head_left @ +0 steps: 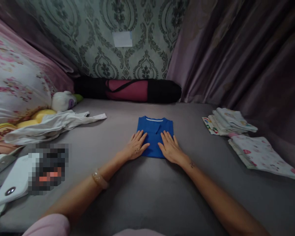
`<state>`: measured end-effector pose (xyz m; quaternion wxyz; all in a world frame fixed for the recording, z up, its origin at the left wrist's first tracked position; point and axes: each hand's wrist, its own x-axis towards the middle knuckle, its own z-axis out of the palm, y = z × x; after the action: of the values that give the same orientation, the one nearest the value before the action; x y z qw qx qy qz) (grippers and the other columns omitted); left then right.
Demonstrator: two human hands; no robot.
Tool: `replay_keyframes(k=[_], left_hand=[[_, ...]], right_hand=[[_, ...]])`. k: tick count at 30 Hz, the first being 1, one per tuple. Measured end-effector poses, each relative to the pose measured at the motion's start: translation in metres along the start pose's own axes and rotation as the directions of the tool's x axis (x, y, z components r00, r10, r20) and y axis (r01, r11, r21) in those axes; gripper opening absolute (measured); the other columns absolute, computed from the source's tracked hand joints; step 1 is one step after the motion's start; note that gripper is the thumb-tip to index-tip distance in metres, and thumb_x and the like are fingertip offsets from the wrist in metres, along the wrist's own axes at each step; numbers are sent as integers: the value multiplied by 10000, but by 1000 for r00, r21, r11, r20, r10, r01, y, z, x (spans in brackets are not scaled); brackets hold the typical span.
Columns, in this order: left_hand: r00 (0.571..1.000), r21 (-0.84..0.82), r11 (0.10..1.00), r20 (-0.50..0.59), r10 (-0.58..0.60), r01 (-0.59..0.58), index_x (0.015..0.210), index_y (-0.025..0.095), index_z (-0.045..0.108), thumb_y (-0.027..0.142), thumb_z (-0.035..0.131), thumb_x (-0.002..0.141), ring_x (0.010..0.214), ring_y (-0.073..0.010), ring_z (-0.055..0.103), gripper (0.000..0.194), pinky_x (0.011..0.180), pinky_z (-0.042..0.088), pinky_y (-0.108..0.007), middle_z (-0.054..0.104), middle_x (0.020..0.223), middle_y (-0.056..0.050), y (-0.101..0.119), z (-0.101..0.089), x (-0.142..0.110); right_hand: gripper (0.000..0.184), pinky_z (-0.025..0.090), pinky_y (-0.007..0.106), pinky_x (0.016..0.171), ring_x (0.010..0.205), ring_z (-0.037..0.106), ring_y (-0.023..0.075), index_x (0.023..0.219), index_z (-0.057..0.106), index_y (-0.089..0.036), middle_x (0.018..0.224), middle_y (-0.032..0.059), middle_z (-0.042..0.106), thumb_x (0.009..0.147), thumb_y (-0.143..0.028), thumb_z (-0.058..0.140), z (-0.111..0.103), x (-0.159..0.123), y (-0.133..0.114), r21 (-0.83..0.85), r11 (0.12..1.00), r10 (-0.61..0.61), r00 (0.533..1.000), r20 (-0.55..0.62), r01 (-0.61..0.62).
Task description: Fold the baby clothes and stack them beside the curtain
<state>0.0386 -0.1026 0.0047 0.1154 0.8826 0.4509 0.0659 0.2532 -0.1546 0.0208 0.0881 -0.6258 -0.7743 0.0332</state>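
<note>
A blue shirt (151,139) lies folded into a neat rectangle on the grey sheet, its white-trimmed collar at the far end and one sleeve folded across its front. My left hand (137,146) rests flat on the shirt's left edge, fingers spread. On the opposite edge, my right hand (170,147) lies flat in the same way, fingers apart. Both palms press on the cloth without gripping it. A pale bangle (100,179) circles my left wrist.
To the right are two stacks of folded printed cloths (232,119), (263,152). Leftward lie a crumpled white garment (56,126), a plush toy (62,101), a floral pillow (17,78) and a white power bank (17,177). A black and red long bag (127,90) lines the wall.
</note>
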Motion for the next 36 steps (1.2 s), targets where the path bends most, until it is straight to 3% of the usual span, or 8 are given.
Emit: replay_keyframes(k=[3, 7, 13, 17, 23, 28, 32, 36], left_hand=[[993, -35, 996, -84, -80, 77, 1489, 135, 249, 528, 155, 974, 1440, -275, 171, 655, 1154, 192, -493, 226, 1554, -135, -15, 2, -6], [976, -83, 989, -171, -135, 123, 1452, 98, 318, 452, 150, 990, 1419, -250, 254, 605, 1156, 212, -453, 332, 1513, -140, -32, 6, -14], [925, -320, 935, -288, -248, 151, 1382, 82, 413, 437, 187, 985, 1341, -213, 402, 579, 1136, 286, -383, 471, 1418, -154, -35, 3, -18], [887, -482, 862, -317, -336, 154, 1348, 113, 450, 433, 212, 976, 1300, -198, 453, 546, 1120, 319, -372, 508, 1387, -135, -34, 0, -18], [865, -551, 815, -304, -398, 181, 1329, 106, 463, 416, 200, 972, 1311, -189, 438, 541, 1125, 315, -364, 506, 1388, -136, -35, -2, -20], [896, -464, 874, -315, -313, 142, 1324, 113, 464, 433, 208, 969, 1291, -202, 458, 542, 1113, 328, -381, 521, 1370, -137, -36, -1, -20], [910, -404, 909, -334, -248, 99, 1329, 114, 450, 422, 209, 975, 1266, -198, 482, 527, 1089, 361, -379, 539, 1348, -138, -39, -2, -20], [933, -244, 958, -287, -217, 148, 1373, 116, 405, 409, 190, 983, 1344, -223, 397, 533, 1114, 318, -435, 474, 1416, -148, -26, -5, -16]], right_hand=[[584, 112, 472, 1172, 1450, 94, 232, 1493, 264, -126, 1568, 93, 171, 982, -408, 267, -6, 4, -12, -20, 982, -190, 978, -90, 189], [572, 154, 432, 1174, 1440, 159, 212, 1483, 287, -111, 1551, 89, 233, 981, -387, 283, 7, 6, -22, -12, 941, -339, 941, -14, 339], [576, 192, 458, 1157, 1411, 254, 249, 1455, 346, -82, 1521, 112, 306, 973, -394, 293, 4, 14, -27, -12, 951, -307, 948, 82, 309], [563, 141, 466, 1161, 1397, 285, 256, 1396, 444, -65, 1470, 147, 399, 985, -387, 234, -7, 35, -58, -25, 964, -265, 964, -5, 264], [620, 93, 458, 1165, 1435, 168, 266, 1450, 333, -25, 1526, 159, 278, 972, -413, 261, 26, 57, -95, 19, 961, -277, 961, 23, 277], [618, 66, 449, 1173, 1443, 136, 247, 1459, 313, -30, 1536, 146, 259, 974, -406, 244, 34, 59, -91, 88, 955, -289, 955, 62, 283], [599, 125, 414, 1176, 1444, 136, 203, 1478, 272, -52, 1552, 124, 217, 984, -381, 194, 14, 51, -75, 190, 944, -288, 955, 72, 271], [609, 128, 451, 1171, 1446, 120, 240, 1473, 282, -40, 1549, 156, 207, 976, -390, 238, -2, 33, -51, 90, 979, -181, 983, -35, 184]])
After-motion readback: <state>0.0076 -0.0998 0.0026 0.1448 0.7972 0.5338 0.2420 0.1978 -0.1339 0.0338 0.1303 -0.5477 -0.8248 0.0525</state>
